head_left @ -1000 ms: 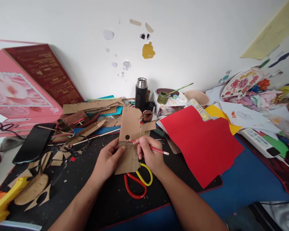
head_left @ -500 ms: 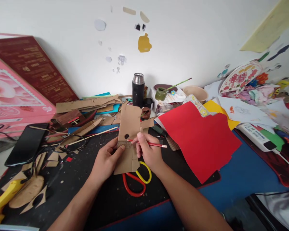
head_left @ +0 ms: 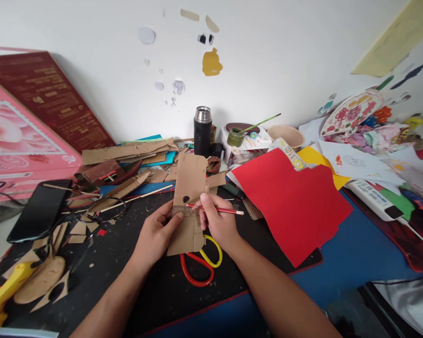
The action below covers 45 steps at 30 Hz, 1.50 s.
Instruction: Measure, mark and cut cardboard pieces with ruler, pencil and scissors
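A strip of brown cardboard (head_left: 191, 176) with a small dark hole stands tilted up in front of me. My left hand (head_left: 157, 233) grips its left edge, thumb on the near face. In my right hand (head_left: 216, 220) is a red pencil (head_left: 229, 211), pinched between thumb and fingers, its tip at the cardboard just below the hole. The right fingers also lie along the cardboard's right edge. Below the cardboard, the red and yellow handles of scissors (head_left: 198, 277) show on the black mat; their blades are hidden.
A large red paper sheet (head_left: 292, 202) lies to the right, near a white power strip (head_left: 375, 199). Behind stand a black flask (head_left: 202, 134) and a green paint jar (head_left: 235, 137) with a brush. Cardboard scraps (head_left: 78, 228), a black phone (head_left: 38, 211) and a yellow-handled tool (head_left: 7, 291) lie left.
Almost nothing differs. Both hands, the cardboard and the pencil hold nearly the same place, with only a very slight shift of the whole view.
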Available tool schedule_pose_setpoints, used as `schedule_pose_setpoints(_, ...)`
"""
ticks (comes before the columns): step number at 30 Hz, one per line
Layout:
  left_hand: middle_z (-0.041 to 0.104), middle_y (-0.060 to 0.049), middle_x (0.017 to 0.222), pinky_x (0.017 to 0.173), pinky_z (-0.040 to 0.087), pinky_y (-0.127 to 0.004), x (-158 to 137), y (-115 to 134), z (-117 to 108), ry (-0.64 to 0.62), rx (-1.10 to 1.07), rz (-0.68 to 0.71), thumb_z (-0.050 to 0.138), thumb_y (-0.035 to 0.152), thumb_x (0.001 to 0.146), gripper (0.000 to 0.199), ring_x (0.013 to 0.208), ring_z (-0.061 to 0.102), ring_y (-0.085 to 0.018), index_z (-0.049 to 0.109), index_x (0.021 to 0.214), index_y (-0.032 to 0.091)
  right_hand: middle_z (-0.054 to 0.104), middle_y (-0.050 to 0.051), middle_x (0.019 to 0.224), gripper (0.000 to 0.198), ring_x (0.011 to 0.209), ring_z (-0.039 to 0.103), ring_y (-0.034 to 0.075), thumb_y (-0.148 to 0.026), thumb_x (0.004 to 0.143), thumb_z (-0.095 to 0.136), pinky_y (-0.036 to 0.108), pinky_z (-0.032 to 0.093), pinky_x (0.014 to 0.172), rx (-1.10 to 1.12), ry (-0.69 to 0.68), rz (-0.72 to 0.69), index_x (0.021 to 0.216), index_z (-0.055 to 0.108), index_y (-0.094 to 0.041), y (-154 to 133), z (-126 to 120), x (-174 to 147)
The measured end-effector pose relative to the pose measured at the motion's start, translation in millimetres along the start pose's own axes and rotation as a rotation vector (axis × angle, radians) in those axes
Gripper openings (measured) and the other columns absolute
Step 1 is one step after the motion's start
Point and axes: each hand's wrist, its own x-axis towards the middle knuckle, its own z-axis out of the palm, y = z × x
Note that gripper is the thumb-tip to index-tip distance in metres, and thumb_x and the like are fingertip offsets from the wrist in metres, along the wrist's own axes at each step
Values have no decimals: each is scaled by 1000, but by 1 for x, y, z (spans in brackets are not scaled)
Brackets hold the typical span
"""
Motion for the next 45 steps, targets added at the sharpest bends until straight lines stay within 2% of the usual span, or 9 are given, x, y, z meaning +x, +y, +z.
schedule_pose_setpoints(21,82,-16,123,88,65,-47,0,1,0,3,20,-5,86,58,79,70,100,79,-36,74,134,16,49,-7,48,57,35,47,9,-73,99,60,22,35,39,-11,-6,46,77,66,-20,0,-1,1)
schedule_pose_setpoints(30,82,-16,124,80,65,-43,0,2,0,-5,15,-14,86,61,77,74,100,79,-36,73,135,17,50,-7,49,58,36,48,9,-74,98,60,22,35,39,-5,17,28,79,68,-20,0,0,1)
schedule_pose_setpoints(45,82,-15,124,84,65,-44,0,1,0,-6,36,-11,86,62,77,71,101,79,-37,74,132,17,50,-7,48,58,35,47,10,-74,98,60,23,34,39,-28,15,47,79,68,-20,1,-1,1)
